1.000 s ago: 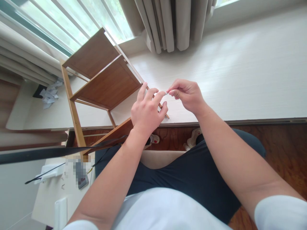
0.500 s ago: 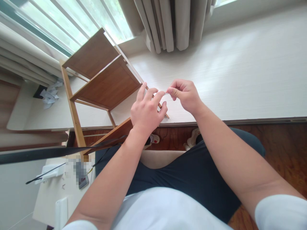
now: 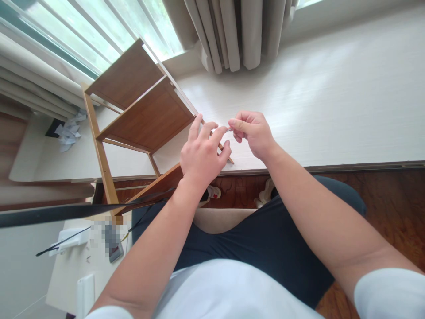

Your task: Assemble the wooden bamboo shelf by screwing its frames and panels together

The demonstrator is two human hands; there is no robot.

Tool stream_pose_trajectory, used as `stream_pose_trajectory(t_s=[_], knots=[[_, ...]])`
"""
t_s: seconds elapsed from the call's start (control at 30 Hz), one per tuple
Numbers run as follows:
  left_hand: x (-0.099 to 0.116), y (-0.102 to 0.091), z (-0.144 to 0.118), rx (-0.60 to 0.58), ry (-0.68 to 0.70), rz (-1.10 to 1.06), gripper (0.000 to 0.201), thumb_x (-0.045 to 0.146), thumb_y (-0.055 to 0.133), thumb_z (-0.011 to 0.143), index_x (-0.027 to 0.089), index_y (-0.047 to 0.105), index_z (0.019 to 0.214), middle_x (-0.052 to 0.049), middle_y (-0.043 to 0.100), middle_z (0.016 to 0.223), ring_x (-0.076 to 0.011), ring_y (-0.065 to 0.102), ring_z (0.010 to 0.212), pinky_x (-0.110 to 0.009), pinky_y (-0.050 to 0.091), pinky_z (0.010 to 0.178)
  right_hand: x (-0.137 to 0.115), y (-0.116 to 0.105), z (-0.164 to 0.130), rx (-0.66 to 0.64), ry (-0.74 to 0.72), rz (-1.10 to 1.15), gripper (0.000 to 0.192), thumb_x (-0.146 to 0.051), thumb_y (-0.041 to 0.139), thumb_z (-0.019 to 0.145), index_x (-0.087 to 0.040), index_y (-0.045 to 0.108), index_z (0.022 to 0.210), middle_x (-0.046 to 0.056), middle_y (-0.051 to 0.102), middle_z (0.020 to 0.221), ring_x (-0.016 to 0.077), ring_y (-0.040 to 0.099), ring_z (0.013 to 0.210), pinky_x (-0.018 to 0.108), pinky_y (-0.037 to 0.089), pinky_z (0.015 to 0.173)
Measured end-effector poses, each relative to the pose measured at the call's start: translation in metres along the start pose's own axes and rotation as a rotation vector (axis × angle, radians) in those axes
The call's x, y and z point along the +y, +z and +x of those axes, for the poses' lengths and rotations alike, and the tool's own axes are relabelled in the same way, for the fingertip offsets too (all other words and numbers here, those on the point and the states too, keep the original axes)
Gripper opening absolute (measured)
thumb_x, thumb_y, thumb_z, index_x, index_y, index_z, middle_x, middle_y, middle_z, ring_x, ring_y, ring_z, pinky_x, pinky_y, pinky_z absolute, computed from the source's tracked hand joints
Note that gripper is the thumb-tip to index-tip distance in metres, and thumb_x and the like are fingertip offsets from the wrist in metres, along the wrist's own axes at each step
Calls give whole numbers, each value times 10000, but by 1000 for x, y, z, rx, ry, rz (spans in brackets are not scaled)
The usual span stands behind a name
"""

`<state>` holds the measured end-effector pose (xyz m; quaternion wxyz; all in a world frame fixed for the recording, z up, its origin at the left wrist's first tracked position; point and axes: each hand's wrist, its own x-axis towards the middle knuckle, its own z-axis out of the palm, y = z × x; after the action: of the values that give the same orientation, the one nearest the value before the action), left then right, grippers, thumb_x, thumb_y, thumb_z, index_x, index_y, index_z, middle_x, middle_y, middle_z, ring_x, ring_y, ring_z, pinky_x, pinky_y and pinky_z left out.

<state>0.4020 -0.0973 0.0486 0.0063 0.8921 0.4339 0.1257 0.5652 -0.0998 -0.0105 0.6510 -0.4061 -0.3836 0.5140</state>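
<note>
A small wooden shelf rack [image 3: 146, 119] lies on its side across the white window ledge [image 3: 315, 106], its brown boards facing me. My left hand [image 3: 202, 155] rests on the rack's thin front rail near its lower end, fingers spread over it. My right hand [image 3: 252, 133] pinches a tiny silvery piece, likely a screw or a small key [image 3: 229, 130], between thumb and forefinger. The piece's tip meets my left forefinger at the rail. Its exact shape is too small to tell.
Grey curtains [image 3: 229, 31] hang at the back of the ledge. Crumpled white paper [image 3: 68, 130] lies at the far left. A low white table [image 3: 76, 261] at lower left carries small items and a thin black rod. My legs and the brown wood floor [image 3: 392, 208] are below.
My right hand has shifted slightly left, toward my left hand, and curled its fingers tighter around the small piece. My left hand and the rack have stayed in place.
</note>
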Motion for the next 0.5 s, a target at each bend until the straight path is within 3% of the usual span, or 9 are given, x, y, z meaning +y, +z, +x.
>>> stream_pose_trajectory(t_s=[0.5], knots=[[1,-3,0,-33,2,22,392,323,510,950,359,607,1328,-35,616,1362,-275,270,1523,-376,543,992,0,9,1,44,261,210,349,-388,757,784,-210,488,649,-95,328,460,75,341,413,212,351,398]])
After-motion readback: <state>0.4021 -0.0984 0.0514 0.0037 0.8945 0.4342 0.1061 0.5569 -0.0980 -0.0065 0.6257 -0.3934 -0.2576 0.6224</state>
